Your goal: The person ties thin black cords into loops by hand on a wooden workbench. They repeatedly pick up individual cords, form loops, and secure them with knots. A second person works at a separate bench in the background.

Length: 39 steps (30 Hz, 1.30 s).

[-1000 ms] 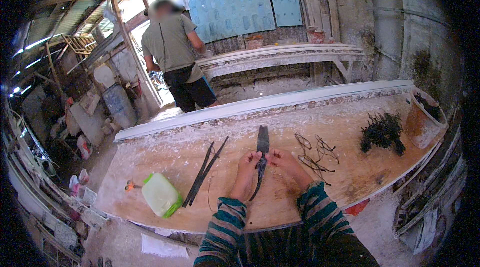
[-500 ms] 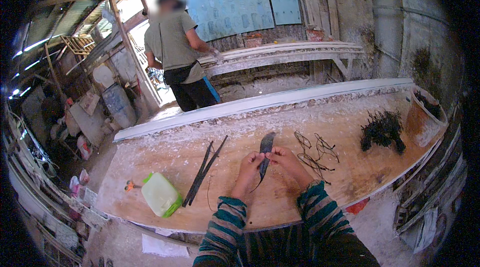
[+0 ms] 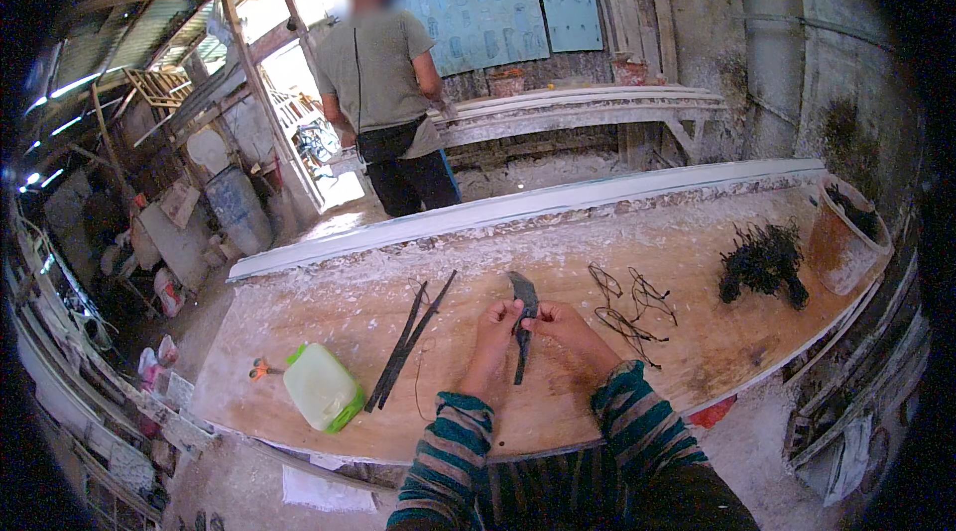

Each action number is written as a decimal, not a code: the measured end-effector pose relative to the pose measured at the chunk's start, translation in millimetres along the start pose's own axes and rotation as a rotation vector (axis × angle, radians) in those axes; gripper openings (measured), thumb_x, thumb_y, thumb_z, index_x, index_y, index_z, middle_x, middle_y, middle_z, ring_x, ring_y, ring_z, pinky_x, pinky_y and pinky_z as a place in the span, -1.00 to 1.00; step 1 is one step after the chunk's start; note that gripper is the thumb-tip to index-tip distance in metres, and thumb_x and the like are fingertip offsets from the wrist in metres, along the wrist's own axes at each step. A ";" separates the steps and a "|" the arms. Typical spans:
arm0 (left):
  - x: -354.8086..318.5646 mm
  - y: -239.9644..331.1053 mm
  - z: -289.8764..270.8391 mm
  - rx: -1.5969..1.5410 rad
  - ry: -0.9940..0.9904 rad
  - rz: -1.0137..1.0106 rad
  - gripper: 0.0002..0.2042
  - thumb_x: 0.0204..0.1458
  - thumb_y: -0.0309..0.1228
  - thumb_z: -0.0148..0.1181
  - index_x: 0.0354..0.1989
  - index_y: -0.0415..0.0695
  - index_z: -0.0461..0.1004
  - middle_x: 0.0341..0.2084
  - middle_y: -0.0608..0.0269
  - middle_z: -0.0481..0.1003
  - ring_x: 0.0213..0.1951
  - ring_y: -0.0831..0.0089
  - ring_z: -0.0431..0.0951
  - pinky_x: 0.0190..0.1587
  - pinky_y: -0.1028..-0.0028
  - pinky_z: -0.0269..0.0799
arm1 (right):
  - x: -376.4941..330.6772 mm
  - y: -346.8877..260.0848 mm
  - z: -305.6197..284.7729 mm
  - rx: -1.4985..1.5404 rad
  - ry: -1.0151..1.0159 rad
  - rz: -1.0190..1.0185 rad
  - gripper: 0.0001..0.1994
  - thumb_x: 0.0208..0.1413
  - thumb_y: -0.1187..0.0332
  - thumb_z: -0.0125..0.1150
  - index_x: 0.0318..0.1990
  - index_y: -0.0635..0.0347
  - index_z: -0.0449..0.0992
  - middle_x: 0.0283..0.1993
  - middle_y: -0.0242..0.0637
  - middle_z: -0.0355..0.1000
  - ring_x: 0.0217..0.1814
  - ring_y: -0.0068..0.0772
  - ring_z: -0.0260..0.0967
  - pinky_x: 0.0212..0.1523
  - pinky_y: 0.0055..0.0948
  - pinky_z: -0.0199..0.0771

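Note:
A dark grey-black flexible strip is held above the wooden tabletop between both my hands. Its upper end bends toward the left and its lower end hangs straight down. My left hand pinches the strip near its middle from the left side. From the other side, the thumb and fingers of my right hand pinch it at nearly the same spot, fingertips almost touching. Left of my hands lie two long black strips, with a thin cord beside them. To the right are several loops of thin black cord.
A pale green container and orange-handled scissors lie at the left of the table. A tangled black bundle and a whitish-orange bucket occupy the right. Beyond the white board, another person works at a bench.
The strip has turned in my fingers: its top now leans left, and its lower end hangs straighter instead of tapering leftward. The other person has moved to the right.

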<state>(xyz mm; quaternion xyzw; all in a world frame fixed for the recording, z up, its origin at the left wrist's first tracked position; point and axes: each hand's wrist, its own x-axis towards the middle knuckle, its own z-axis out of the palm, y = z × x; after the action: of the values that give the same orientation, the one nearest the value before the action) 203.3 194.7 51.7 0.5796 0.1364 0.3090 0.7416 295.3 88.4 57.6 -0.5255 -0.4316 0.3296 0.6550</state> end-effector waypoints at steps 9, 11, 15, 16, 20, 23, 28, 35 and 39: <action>3.5 -7.6 -8.6 0.104 -0.051 -0.025 -0.80 0.05 -0.25 0.06 -0.50 -0.08 0.42 -0.59 0.49 0.38 -0.52 0.70 0.28 -0.46 0.65 0.15 | 11.4 14.1 -19.9 -0.343 0.091 0.015 -0.72 0.02 0.23 0.15 -0.63 0.15 0.33 -0.63 -0.54 0.23 -0.54 -0.71 0.10 -0.48 -0.65 0.11; 1.4 2.4 -6.3 0.201 -0.058 0.049 -0.83 0.05 -0.31 0.06 -0.50 -0.12 0.42 -0.56 0.46 0.40 -0.49 0.67 0.30 -0.43 0.63 0.19 | 13.4 17.8 -23.9 -0.395 0.098 0.009 -0.71 0.03 0.23 0.14 -0.63 0.14 0.31 -0.63 -0.53 0.22 -0.55 -0.71 0.09 -0.49 -0.65 0.10; 1.4 4.6 -6.4 0.256 -0.038 0.054 -0.80 0.06 -0.29 0.06 -0.52 -0.12 0.41 -0.59 0.48 0.37 -0.51 0.69 0.27 -0.44 0.63 0.18 | 13.4 17.3 -20.3 -0.148 0.071 0.004 -0.73 0.05 0.22 0.11 -0.59 0.13 0.32 -0.61 -0.52 0.24 -0.54 -0.71 0.09 -0.50 -0.65 0.09; 0.9 4.0 -6.9 0.255 -0.030 0.063 -0.80 0.06 -0.29 0.06 -0.52 -0.12 0.41 -0.59 0.48 0.37 -0.51 0.69 0.27 -0.44 0.63 0.18 | 12.9 16.0 -18.0 -0.123 0.074 0.026 -0.74 0.06 0.23 0.11 -0.58 0.13 0.32 -0.60 -0.53 0.24 -0.54 -0.72 0.09 -0.50 -0.65 0.09; 2.4 1.4 -8.3 0.183 0.064 0.054 -0.76 0.06 -0.21 0.05 -0.53 -0.09 0.38 -0.64 0.49 0.32 -0.57 0.69 0.23 -0.48 0.66 0.13 | 5.0 4.1 -4.9 -0.039 0.013 0.098 -0.77 0.05 0.26 0.12 -0.56 0.13 0.34 -0.57 -0.57 0.23 -0.51 -0.74 0.09 -0.48 -0.66 0.10; 2.4 3.9 -4.3 0.112 0.084 0.052 -0.77 0.06 -0.21 0.05 -0.54 -0.08 0.37 -0.64 0.50 0.31 -0.57 0.69 0.22 -0.49 0.66 0.11 | 3.3 9.9 -6.2 -0.053 -0.039 0.101 -0.80 0.04 0.30 0.14 -0.55 0.14 0.35 -0.57 -0.59 0.22 -0.50 -0.74 0.08 -0.47 -0.66 0.09; -1.7 9.7 -2.5 0.133 0.004 -0.013 -0.77 0.06 -0.22 0.05 -0.54 -0.07 0.36 -0.64 0.51 0.32 -0.57 0.70 0.22 -0.49 0.66 0.10 | 2.2 1.6 -2.8 -0.086 0.059 0.035 -0.82 0.01 0.35 0.16 -0.55 0.17 0.37 -0.57 -0.59 0.21 -0.50 -0.73 0.07 -0.46 -0.66 0.10; 2.5 -7.1 -9.6 0.114 -0.018 -0.002 -0.76 0.03 -0.21 0.09 -0.57 -0.08 0.36 -0.66 0.51 0.30 -0.56 0.69 0.20 -0.48 0.64 0.11 | 8.9 9.1 -14.0 -0.322 0.077 -0.006 -0.80 0.02 0.34 0.15 -0.55 0.20 0.36 -0.58 -0.53 0.24 -0.51 -0.70 0.12 -0.44 -0.65 0.14; 2.5 2.6 -8.0 0.245 -0.019 0.027 -0.76 0.03 -0.23 0.10 -0.60 -0.07 0.34 -0.67 0.51 0.28 -0.56 0.69 0.20 -0.48 0.63 0.10 | 11.5 15.8 -21.1 -0.246 0.059 -0.065 -0.79 0.02 0.30 0.14 -0.55 0.20 0.35 -0.58 -0.50 0.25 -0.50 -0.68 0.15 -0.43 -0.64 0.15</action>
<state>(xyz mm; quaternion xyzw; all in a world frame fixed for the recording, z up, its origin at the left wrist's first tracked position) 200.0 202.9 52.3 0.6704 0.1585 0.2946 0.6624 319.6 93.7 43.2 -0.5970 -0.4659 0.2371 0.6085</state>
